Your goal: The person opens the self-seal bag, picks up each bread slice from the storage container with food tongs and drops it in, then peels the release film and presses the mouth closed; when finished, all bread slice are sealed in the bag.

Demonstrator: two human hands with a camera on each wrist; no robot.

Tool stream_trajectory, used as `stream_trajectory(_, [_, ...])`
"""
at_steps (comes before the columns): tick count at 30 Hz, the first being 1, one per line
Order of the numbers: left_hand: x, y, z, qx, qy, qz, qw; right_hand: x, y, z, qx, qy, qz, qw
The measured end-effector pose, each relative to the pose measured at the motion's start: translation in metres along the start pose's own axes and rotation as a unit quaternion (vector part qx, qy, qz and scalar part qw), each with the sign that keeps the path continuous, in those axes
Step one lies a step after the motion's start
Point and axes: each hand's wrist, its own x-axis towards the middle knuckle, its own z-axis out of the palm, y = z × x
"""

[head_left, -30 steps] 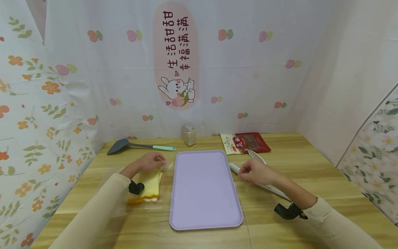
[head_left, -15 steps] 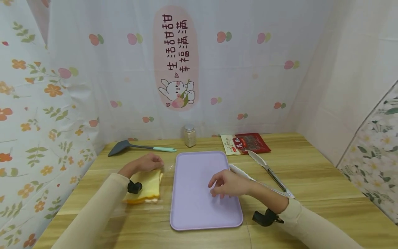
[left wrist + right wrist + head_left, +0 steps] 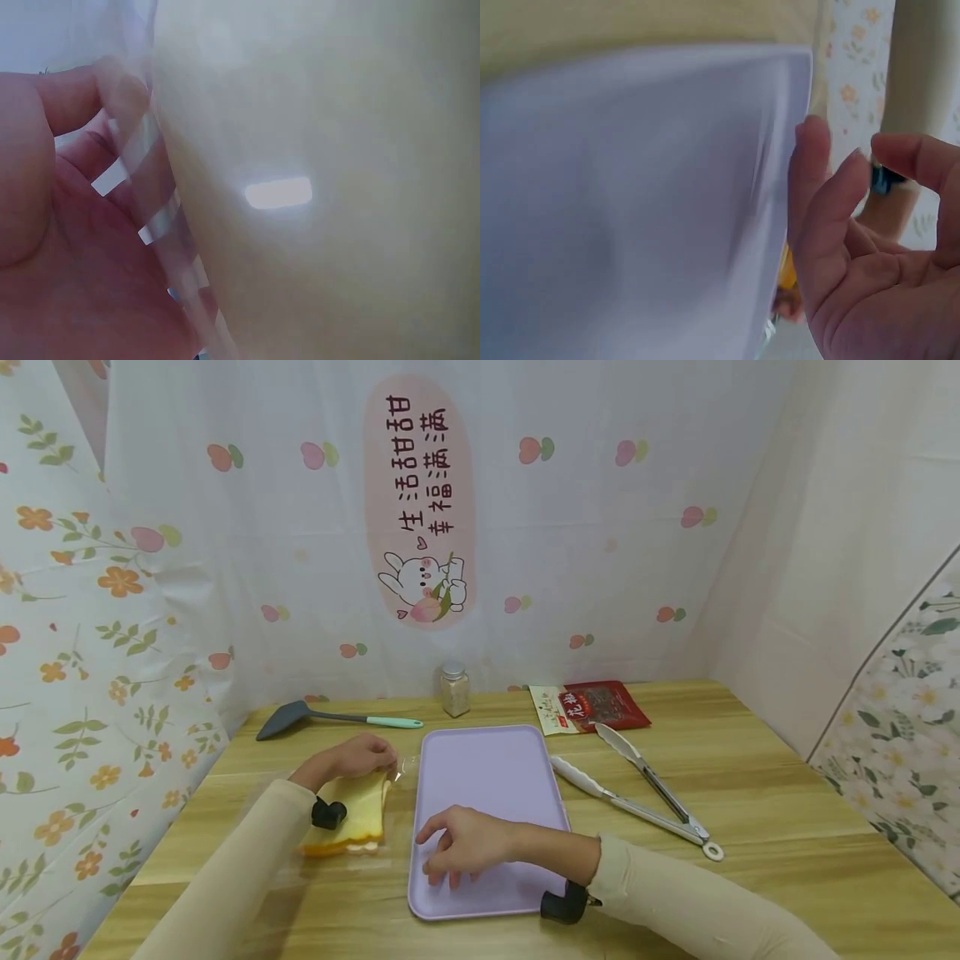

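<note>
My left hand [image 3: 363,756] lies over the top end of a clear plastic bag holding bread slices [image 3: 358,814] with a yellow-orange edge. In the left wrist view, thumb and finger pinch the clear plastic [image 3: 131,142] along its edge, and the pale bread fills the right side, a light glare on it. Over the lower left part of the lilac tray [image 3: 487,768] is my right hand [image 3: 472,842], fingers spread and loosely bent, with nothing in them. The right wrist view has that hand [image 3: 877,247] beside the tray's edge.
Metal tongs [image 3: 651,816] with white tips lie spread to the right of the tray. Behind them is a red and cream spice pouch [image 3: 600,706]. A glass jar [image 3: 454,693] stands at the back, and a grey spatula [image 3: 288,718] with a mint handle lies back left.
My right hand has moved left from beside the tongs, across the tray towards the bread. The left hand has stayed at the bag with only slight finger movement.
</note>
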Motion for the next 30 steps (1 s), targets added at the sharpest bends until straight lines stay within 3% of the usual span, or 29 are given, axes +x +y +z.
stream_trajectory(10, [0.001, -0.004, -0.002, 0.015, -0.023, 0.023, 0.9994, 0.023, -0.008, 0.03, 0.121, -0.058, 0.038, 0.9902])
stream_trajectory(15, [0.0, -0.003, -0.003, 0.015, -0.016, 0.01, 0.9997, 0.03, -0.007, 0.038, 0.178, -0.078, 0.049, 0.9797])
stream_trajectory(18, [-0.002, -0.003, -0.003, 0.008, -0.007, 0.002, 0.9999, 0.031, -0.006, 0.041, 0.201, -0.065, 0.06, 0.9757])
stream_trajectory(30, [-0.018, -0.009, -0.004, -0.03, 0.05, -0.006, 0.9983, 0.023, -0.002, 0.041, 0.158, 0.02, 0.053, 0.9858])
